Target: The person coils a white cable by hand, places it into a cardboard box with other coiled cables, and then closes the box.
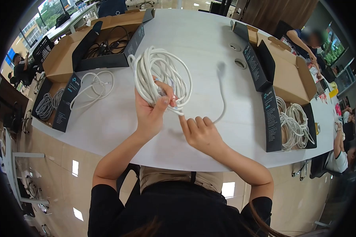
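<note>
A thick coil of white cable (pixel 146 75) is held up above the white table, with my left hand (pixel 152 112) wrapped round its lower part. My right hand (pixel 201 134) is just to the right and below, its fingers curled and the index fingertip at the bottom of the coil. From beneath this hand a length of white cable (pixel 224 98) runs up the table to a blurred end. Whether my right hand grips the cable is partly hidden by its curled fingers.
On the left stand an open box with grey cables (pixel 47 106) and one with black cables (pixel 110 45); a loose white cable (pixel 95 89) lies beside them. Right, an open box holds white coils (pixel 294 124), another box (pixel 257 67) behind it. Several people sit around, one person (pixel 304 43) at upper right.
</note>
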The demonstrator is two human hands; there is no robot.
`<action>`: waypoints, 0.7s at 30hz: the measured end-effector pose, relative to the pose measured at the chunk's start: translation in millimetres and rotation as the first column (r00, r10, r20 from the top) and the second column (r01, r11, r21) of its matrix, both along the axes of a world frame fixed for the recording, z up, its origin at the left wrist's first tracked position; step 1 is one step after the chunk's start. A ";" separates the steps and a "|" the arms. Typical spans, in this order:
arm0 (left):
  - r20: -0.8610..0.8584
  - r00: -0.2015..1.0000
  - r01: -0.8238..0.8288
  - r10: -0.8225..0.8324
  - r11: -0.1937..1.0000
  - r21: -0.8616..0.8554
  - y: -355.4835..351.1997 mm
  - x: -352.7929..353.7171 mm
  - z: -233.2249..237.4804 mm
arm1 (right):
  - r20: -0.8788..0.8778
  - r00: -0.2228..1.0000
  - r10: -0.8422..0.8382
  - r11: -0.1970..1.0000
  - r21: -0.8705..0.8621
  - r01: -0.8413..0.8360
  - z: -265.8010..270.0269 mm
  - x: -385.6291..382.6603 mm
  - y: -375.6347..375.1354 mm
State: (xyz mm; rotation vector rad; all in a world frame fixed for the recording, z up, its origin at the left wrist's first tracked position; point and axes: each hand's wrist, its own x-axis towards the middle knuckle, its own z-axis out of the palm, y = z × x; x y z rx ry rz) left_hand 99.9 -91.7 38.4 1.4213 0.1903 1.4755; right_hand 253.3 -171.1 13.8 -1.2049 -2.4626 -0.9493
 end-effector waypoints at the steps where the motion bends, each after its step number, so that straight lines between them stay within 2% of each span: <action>1: 0.013 1.000 -0.001 0.001 0.999 0.046 0.7 3.4 -1.1 | 0.002 1.000 0.026 0.999 0.039 -0.026 1.5 -2.7 -2.7; 2: 0.024 1.000 -0.002 0.000 0.996 0.093 0.9 6.7 -2.0 | 0.005 0.999 0.051 0.996 0.078 -0.052 2.7 -5.0 -4.7; 4: -0.024 1.000 0.010 -0.008 0.997 0.079 -3.9 13.8 -3.4 | 0.015 0.996 0.093 0.982 0.165 -0.095 9.8 -5.6 -6.6; 6: -0.093 0.995 0.038 -0.028 0.994 0.100 -2.2 14.9 -9.5 | 0.000 0.988 0.156 0.970 0.186 -0.154 20.6 -0.9 -3.3; 9: -0.436 0.899 -0.020 0.035 0.999 0.039 -2.9 6.9 -10.9 | -0.015 0.982 0.190 0.955 0.236 -0.181 33.7 10.2 -5.9; 10: -0.436 0.895 0.087 -0.094 0.996 -0.036 -0.1 6.7 -11.9 | -0.017 0.982 0.188 0.950 0.257 -0.178 36.6 14.6 -6.6; 13: -0.531 0.801 0.228 -0.275 0.961 -0.154 -2.3 4.6 -7.0 | -0.137 0.962 0.236 0.911 0.376 -0.169 40.9 23.9 -6.1; 14: -0.574 0.773 0.225 -0.270 0.963 -0.150 -4.5 6.2 -11.6 | -0.166 0.945 0.281 0.908 0.364 -0.206 42.2 26.2 -6.3; 17: -0.736 0.624 0.352 -0.263 0.935 -0.036 -9.1 4.3 -9.8 | -0.250 0.879 0.406 0.885 0.347 -0.310 47.6 32.4 -4.7; 18: -0.580 0.697 0.387 -0.422 0.902 -0.192 -14.0 6.5 -14.9 | -0.274 0.866 0.419 0.881 0.352 -0.315 52.0 34.7 -5.4; 19: -0.515 0.623 0.532 -0.589 0.801 -0.273 -14.0 5.3 -16.7 | -0.298 0.852 0.431 0.877 0.359 -0.319 58.1 36.4 -7.8; 21: -0.353 0.392 0.766 -0.850 0.514 -0.386 -8.6 1.5 -15.3 | -0.391 0.800 0.455 0.878 0.349 -0.328 64.4 40.4 -9.2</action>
